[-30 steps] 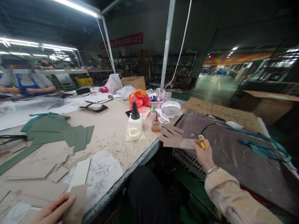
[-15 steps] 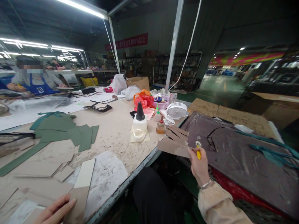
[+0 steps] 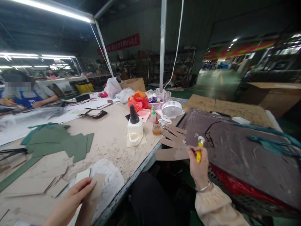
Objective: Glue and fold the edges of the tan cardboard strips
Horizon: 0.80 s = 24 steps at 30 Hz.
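My left hand [image 3: 72,197] pinches a grey-brown strip [image 3: 92,194] tilted up over the near left of the table, above a pale-ended strip [image 3: 82,175] and a smeared white sheet [image 3: 109,175]. Beyond the table's right edge, my right hand [image 3: 198,164] is closed on a yellow-handled brush [image 3: 199,155], its whitish tip pointing up. Between the same thumb and fingertips is the end of another grey-brown strip [image 3: 172,154], which reaches left toward the table edge. More brown strips [image 3: 172,135] fan out just behind it.
A white bottle with a black cone cap [image 3: 135,128], a red-tipped amber bottle [image 3: 156,127] and a small white fan [image 3: 172,109] stand on the table. Green pieces [image 3: 51,139] lie left. Glasses [image 3: 209,135] rest on the dark sheet at right. A co-worker [image 3: 25,91] sits at far left.
My left hand has lifted the grey-brown strip and moved it up and right. My right hand still has the brush and strip, slightly lower. The view has turned a little right.
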{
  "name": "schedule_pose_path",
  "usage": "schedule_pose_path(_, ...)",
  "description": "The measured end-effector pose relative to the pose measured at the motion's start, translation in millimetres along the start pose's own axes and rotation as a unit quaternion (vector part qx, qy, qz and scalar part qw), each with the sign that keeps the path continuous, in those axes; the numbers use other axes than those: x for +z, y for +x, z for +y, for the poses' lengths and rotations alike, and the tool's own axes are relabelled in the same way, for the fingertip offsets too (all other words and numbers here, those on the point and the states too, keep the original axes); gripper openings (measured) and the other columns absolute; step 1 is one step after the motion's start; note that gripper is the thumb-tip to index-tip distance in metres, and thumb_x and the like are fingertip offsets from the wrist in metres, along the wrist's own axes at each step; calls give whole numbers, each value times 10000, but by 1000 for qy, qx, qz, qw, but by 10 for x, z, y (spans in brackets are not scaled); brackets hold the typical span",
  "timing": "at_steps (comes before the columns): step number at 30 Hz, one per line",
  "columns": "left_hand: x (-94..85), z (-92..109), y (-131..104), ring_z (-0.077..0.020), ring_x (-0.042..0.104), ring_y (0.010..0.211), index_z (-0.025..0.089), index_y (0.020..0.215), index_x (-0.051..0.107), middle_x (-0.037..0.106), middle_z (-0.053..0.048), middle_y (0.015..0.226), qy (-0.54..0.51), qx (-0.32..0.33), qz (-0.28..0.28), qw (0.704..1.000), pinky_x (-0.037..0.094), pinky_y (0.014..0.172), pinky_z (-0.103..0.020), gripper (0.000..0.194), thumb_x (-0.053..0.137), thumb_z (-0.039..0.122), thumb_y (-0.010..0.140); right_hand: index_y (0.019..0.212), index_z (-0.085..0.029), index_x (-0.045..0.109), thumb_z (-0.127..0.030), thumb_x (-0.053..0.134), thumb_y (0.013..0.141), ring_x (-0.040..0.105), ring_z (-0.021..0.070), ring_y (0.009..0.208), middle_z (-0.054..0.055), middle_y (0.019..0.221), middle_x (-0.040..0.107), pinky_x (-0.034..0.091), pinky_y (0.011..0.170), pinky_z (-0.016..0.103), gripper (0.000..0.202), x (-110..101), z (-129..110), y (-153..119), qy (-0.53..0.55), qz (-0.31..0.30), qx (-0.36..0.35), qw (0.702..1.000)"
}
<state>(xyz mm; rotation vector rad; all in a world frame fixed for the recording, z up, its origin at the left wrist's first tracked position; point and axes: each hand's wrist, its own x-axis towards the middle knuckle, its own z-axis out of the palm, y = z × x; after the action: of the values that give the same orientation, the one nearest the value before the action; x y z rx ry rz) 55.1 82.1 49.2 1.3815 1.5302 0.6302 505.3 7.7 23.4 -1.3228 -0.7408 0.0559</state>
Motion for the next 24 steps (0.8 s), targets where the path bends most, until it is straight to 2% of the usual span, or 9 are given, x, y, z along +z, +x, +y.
schedule_pose_path(2, 111, 215, 187, -241, 635, 833, 202, 933, 653, 695, -20, 845, 72, 30, -61, 995, 498, 694, -292, 428, 589, 572, 729, 868, -214, 459, -363, 706, 741, 608, 161, 828, 4, 859, 569, 496, 818, 362, 316, -32, 56, 33, 23, 7, 8, 1000)
schedule_pose_path(4, 215, 339, 404, -261, 638, 822, 197, 889, 660, 693, -47, 819, 188, 42, -72, 979, 486, 741, -332, 361, 556, 514, 752, 854, -211, 469, -349, 720, 729, 612, 163, 846, 4, 866, 569, 490, 829, 357, 312, -95, 110, 84, 21, 17, 7, 1000)
schedule_pose_path(7, 425, 463, 685, -306, 627, 937, 167, 975, 659, 669, -120, 997, 371, 85, 28, 924, 451, 864, -401, 365, 524, 429, 759, 825, -206, 478, -334, 734, 715, 616, 161, 848, -6, 854, 560, 482, 835, 350, 307, -205, 180, 165, 16, 31, 13, 999)
schedule_pose_path(9, 652, 589, 800, -313, 593, 1042, 133, 1133, 604, 598, -158, 1165, 412, 137, 73, 898, 421, 930, -415, 475, 490, 437, 786, 825, -204, 486, -323, 738, 714, 616, 155, 852, -8, 855, 566, 476, 839, 342, 300, -253, 212, 203, 28, 44, 20, 998)
schedule_pose_path(13, 1297, 996, 942, -285, 501, 1199, 153, 1307, 459, 516, -144, 1305, 331, 197, 22, 923, 369, 1016, -401, 656, 569, 505, 764, 831, -197, 503, -288, 751, 704, 608, 137, 873, -2, 878, 588, 463, 847, 311, 293, -260, 233, 234, 76, 81, 37, 993)
schedule_pose_path(15, 1638, 1210, 1049, -290, 443, 1262, 153, 1352, 396, 461, -157, 1372, 256, 200, -2, 946, 341, 1046, -408, 767, 652, 497, 716, 826, -195, 506, -268, 759, 696, 605, 126, 861, -6, 860, 590, 466, 822, 283, 294, -243, 233, 248, 103, 94, 52, 989)
schedule_pose_path(17, 1940, 1391, 1196, -305, 417, 1285, 144, 1370, 362, 424, -178, 1405, 175, 190, 2, 966, 343, 1043, -418, 868, 729, 477, 657, 825, -194, 507, -256, 764, 689, 603, 118, 823, -11, 829, 590, 472, 753, 248, 297, -233, 239, 280, 116, 105, 66, 986)
schedule_pose_path(20, 2305, 1590, 1439, -317, 392, 1302, 113, 1379, 333, 391, -210, 1423, 106, 172, 20, 979, 329, 1054, -421, 981, 805, 429, 579, 830, -195, 512, -259, 777, 665, 589, 114, 757, -13, 803, 590, 455, 618, 206, 319, -231, 258, 368, 114, 122, 67, 984)
schedule_pose_path(24, 2682, 1742, 1685, -334, 356, 1322, 76, 1384, 314, 366, -242, 1425, 64, 137, 26, 988, 292, 1079, -417, 1053, 844, 379, 526, 861, -197, 520, -248, 790, 648, 574, 107, 689, -23, 776, 584, 428, 520, 186, 347, -257, 273, 493, 96, 142, 39, 984)
